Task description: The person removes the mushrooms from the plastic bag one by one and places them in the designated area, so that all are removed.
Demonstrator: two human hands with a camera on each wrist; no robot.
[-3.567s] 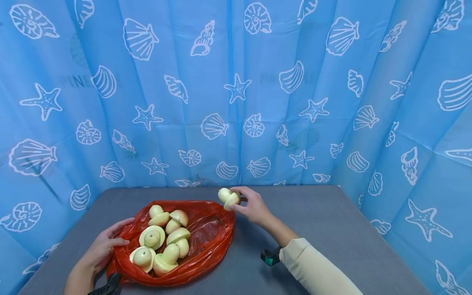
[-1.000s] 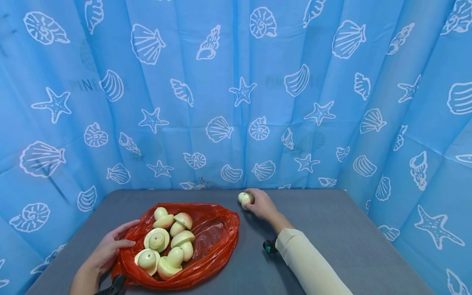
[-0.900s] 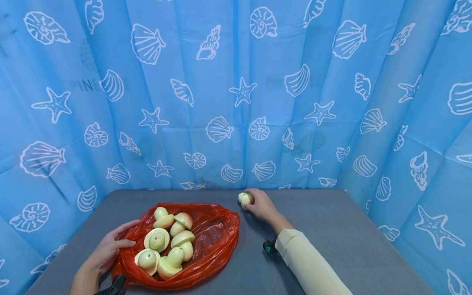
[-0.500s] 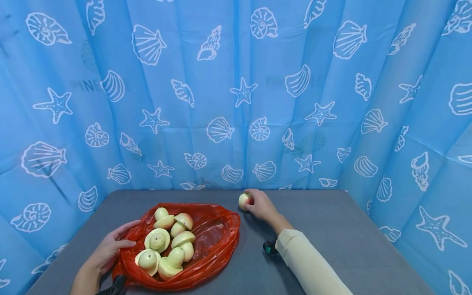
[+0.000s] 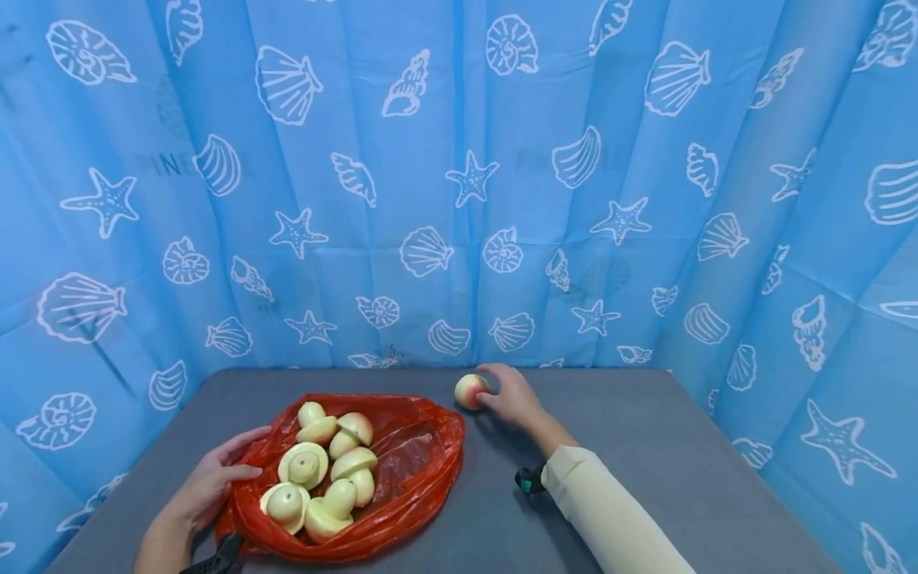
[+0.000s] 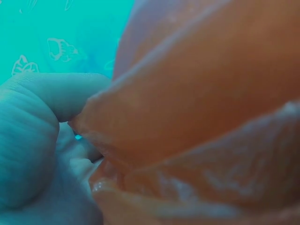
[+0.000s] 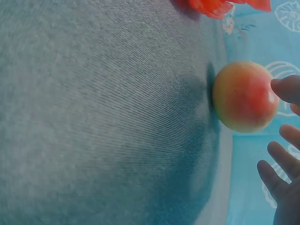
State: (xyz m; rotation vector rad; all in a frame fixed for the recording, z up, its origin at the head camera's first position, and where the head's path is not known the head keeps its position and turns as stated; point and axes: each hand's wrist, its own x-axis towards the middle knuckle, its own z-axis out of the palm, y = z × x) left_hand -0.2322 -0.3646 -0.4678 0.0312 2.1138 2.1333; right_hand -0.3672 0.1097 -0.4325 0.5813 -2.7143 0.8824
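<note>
A toy mushroom (image 5: pixel 469 392) stands out on the grey table beyond the bag's right end, its round pale-yellow cap with a pink blush in view and its stem hidden. In the right wrist view the thumb of my right hand (image 7: pixel 286 187) is right at the mushroom's cap (image 7: pixel 246 96), while the other fingers are spread away from it. At the left, my left hand (image 5: pixel 208 482) holds the edge of a red plastic bag (image 5: pixel 437 478). Close up, the red bag (image 6: pixel 201 103) runs between thumb and fingers of my left hand (image 6: pixel 33 136).
Several pale mushrooms (image 5: pixel 304 465) lie in the left half of the open bag, some cap down. The grey table (image 5: pixel 645 478) extends to the right. Behind it hangs a blue curtain (image 5: pixel 459 199) with white shells and starfish.
My right hand carried the mushroom from beside the bag's rim to the table farther right. Its cap has turned into view, and my fingers have loosened from it. My left hand stays at the bag.
</note>
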